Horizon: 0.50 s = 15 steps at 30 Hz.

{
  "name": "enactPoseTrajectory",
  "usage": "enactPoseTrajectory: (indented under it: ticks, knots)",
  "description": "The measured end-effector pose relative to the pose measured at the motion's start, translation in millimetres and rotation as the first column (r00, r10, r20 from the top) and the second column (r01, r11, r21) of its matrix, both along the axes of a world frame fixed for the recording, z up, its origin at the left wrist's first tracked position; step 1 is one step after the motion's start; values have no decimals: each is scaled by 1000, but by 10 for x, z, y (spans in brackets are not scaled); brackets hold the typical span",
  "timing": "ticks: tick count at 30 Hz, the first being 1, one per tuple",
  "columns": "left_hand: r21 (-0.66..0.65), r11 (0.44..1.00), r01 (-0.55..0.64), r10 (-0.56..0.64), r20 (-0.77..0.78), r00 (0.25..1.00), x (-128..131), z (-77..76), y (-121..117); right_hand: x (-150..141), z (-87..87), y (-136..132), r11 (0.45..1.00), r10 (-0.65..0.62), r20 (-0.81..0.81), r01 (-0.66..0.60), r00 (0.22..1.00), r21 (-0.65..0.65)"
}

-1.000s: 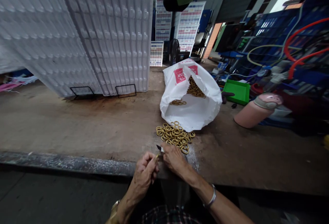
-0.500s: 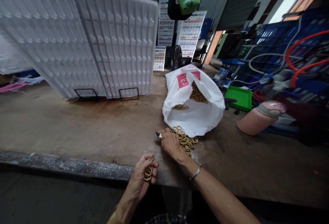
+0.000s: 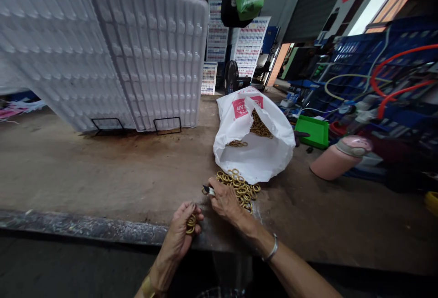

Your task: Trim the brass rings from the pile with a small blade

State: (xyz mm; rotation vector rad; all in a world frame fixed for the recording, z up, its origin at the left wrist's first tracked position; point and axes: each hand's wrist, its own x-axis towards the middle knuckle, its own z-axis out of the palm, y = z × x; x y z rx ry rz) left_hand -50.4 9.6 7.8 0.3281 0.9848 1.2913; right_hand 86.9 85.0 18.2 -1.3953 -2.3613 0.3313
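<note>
Head view: L hand (image 3: 181,225), half curled, holds several small round gold-coloured metal rings (image 3: 190,229). R hand (image 3: 224,200), fingers closed, grips a small white-handled dark blade (image 3: 211,191) beside a pile of the same rings (image 3: 243,191) on the brown wooden counter (image 3: 102,175), at the mouth of a white printed sack (image 3: 224,127). Rings: prob. stiff, light, maybe slippery; pinch by rim (mind the blade). Scuffed grey front edge (image 3: 85,229) near L hand; most room seems to be L, before the tall ribbed translucent tray (image 3: 157,60).

Pink bottle (image 3: 329,162), apparently a fan (image 3: 232,77)
</note>
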Motion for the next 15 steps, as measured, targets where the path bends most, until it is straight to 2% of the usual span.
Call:
enactPoseTrajectory:
  ticks: [4,8,12,15]
  knots:
    - [59,998,-2,12,-164,986,59,-31,64,37,-21,-157,996,68,-186,-79,980,-52]
    - [50,994,96,-76,-311,947,103,-75,79,31,-64,-249,989,73,-262,-105,962,-109]
    - [36,995,88,-66,-399,915,111,-69,66,13,-51,-253,964,-15,-400,-93,916,-249]
    - [31,998,59,-35,-495,868,116,-57,59,7,-28,-227,908,-129,-492,-97,861,-408]
